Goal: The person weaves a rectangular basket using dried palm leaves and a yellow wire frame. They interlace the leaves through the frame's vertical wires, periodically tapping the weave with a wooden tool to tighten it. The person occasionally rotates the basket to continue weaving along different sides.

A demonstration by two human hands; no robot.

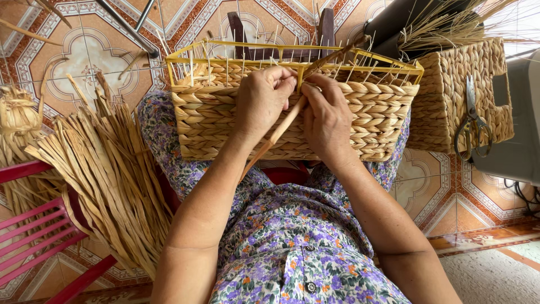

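Half-woven basket point(292, 121) is worked at its rim: a fibre strand point(281, 126) is pinched by left hand point(261, 101) and right hand point(326, 115) fingers; tucking behind the next stake seems needed

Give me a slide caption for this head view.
Both hands work a strand into a half-woven basket on a yellow frame.
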